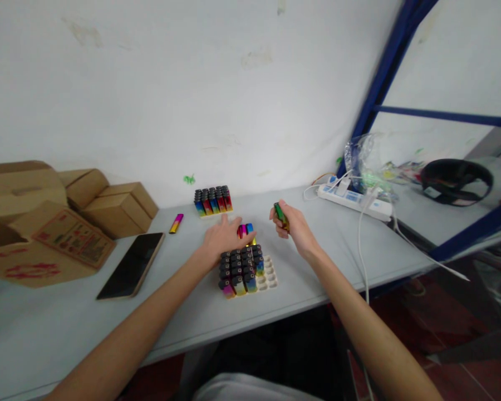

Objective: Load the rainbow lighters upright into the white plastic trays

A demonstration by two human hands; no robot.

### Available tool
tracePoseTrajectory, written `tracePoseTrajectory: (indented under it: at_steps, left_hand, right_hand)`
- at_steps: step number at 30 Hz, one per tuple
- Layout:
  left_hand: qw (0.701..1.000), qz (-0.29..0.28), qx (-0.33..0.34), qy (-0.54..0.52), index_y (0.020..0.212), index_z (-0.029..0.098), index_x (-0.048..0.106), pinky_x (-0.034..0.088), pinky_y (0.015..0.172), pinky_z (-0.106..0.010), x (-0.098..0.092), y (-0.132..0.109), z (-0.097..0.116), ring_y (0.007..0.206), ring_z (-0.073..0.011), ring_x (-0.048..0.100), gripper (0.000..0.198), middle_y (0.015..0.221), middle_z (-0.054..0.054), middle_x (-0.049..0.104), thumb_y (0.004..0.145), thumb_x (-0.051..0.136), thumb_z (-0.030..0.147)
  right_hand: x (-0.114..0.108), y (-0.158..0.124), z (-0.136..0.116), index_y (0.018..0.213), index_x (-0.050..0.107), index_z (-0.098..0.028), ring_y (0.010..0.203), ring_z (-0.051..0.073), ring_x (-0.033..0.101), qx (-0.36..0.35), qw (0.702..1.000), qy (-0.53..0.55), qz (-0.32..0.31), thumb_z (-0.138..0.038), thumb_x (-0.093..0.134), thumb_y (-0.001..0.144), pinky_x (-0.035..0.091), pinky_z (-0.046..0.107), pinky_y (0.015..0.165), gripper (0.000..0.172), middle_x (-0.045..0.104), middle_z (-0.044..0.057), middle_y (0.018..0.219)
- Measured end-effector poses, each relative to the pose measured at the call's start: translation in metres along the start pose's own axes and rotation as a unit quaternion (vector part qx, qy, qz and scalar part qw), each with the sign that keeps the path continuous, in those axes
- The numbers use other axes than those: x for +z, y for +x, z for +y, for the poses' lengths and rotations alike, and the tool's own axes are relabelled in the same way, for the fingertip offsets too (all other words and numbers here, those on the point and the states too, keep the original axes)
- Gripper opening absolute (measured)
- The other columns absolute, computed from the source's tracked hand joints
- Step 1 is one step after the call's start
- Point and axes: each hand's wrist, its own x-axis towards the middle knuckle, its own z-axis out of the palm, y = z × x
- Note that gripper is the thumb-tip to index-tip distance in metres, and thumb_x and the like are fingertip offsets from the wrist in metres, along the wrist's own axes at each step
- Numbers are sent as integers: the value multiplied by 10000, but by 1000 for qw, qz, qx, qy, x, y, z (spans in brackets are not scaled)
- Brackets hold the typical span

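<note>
My right hand (pixel 287 221) is closed round a green and gold lighter (pixel 281 217), held above the table. Just behind the near tray, my left hand (pixel 225 236) reaches over the table, its fingers spread beside pink and blue lighters (pixel 246 229) that its fingers partly cover. Several black-topped lighters (pixel 239 267) stand upright in a white tray (pixel 272 283), whose right side shows bare slots. Farther back, another group of upright lighters (pixel 212 201) stands in rows by the wall. A single pink and yellow lighter (pixel 176 223) lies on the table left of my left hand.
Open cardboard boxes (pixel 67 223) and a dark phone or tablet (pixel 131 266) are on the left. At the right sit a white power strip (pixel 354 201) with cables, clear plastic bags (pixel 371 167), a black ring-shaped object (pixel 457 181) and a blue metal frame (pixel 373 92).
</note>
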Motion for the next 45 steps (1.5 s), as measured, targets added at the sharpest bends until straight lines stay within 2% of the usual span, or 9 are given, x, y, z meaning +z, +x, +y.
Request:
tracePoseTrajectory:
  at_steps: [3, 6, 12, 17, 21, 23, 28, 37, 45]
  left_hand:
    - [999, 6, 28, -18, 1407, 213, 558, 513, 931, -543, -2, 13, 11, 1136, -467, 667, 869, 1315, -237, 546, 867, 362, 865]
    - [998, 10, 51, -45, 1388, 180, 567, 513, 917, -541, -4, 22, 16, 1118, -476, 669, 913, 1300, -257, 559, 840, 383, 888]
    - [987, 36, 100, -122, 1285, 164, 602, 483, 991, -469, -10, 26, 0, 1092, -361, 671, 692, 1127, -174, 653, 974, 333, 719]
    - [971, 73, 110, -201, 1161, 167, 625, 481, 993, -421, -15, -2, -38, 1047, -285, 659, 537, 1140, -135, 674, 1033, 276, 554]
    - [957, 43, 98, -268, 1042, 176, 661, 521, 705, -329, -12, -38, -61, 630, -176, 620, 572, 948, -62, 715, 1046, 241, 565]
    - [950, 26, 101, -296, 1024, 184, 673, 498, 641, -296, -9, -55, -68, 589, -156, 596, 557, 875, -32, 713, 1051, 261, 558]
    - [911, -10, 131, -391, 1168, 183, 689, 469, 681, -287, -2, -85, -77, 710, -186, 608, 478, 798, -16, 672, 1024, 422, 553]
    - [917, 13, 247, -313, 1246, 176, 621, 518, 821, -335, 1, -103, -70, 825, -212, 624, 397, 985, -58, 663, 925, 595, 409]
    - [932, 51, 238, -267, 1167, 211, 654, 571, 937, -394, -1, -112, -67, 1031, -298, 687, 404, 1118, -100, 712, 793, 629, 362]
  right_hand:
    - [-1, 0, 1, 734, 582, -175, 462, 61, 285, 13, 1000, -9, -6, -732, 600, 847, 168, 210, 449, 569, 394, -63, 605]
    - [-4, 2, 5, 651, 511, -186, 466, 66, 239, 24, 999, -30, -3, -742, 551, 868, 151, 209, 452, 598, 337, -70, 563]
    - [-6, 5, 14, 605, 400, -215, 450, 64, 152, 66, 997, -34, -3, -780, 481, 875, 104, 210, 434, 632, 216, -96, 555]
    - [-1, 3, 14, 604, 371, -225, 430, 70, 140, 87, 995, -39, -6, -614, 414, 948, 109, 214, 412, 521, 221, -90, 533]
    - [4, 1, 11, 587, 342, -234, 407, 79, 147, 98, 994, -56, 5, -460, 319, 984, 120, 222, 390, 457, 239, -76, 494]
    - [5, 0, 11, 589, 347, -235, 402, 82, 148, 95, 994, -61, 1, -424, 299, 991, 126, 224, 383, 447, 246, -73, 482]
    - [5, -2, 14, 605, 361, -234, 399, 84, 164, 87, 994, -59, -4, -383, 293, 984, 132, 214, 374, 413, 246, -76, 482]
    - [4, -4, 19, 614, 375, -235, 403, 78, 175, 82, 994, -68, -32, -569, 351, 965, 125, 216, 381, 485, 239, -88, 492]
    - [4, -5, 21, 608, 348, -243, 412, 88, 182, 88, 991, -86, -47, -503, 347, 970, 147, 238, 379, 446, 262, -73, 505]
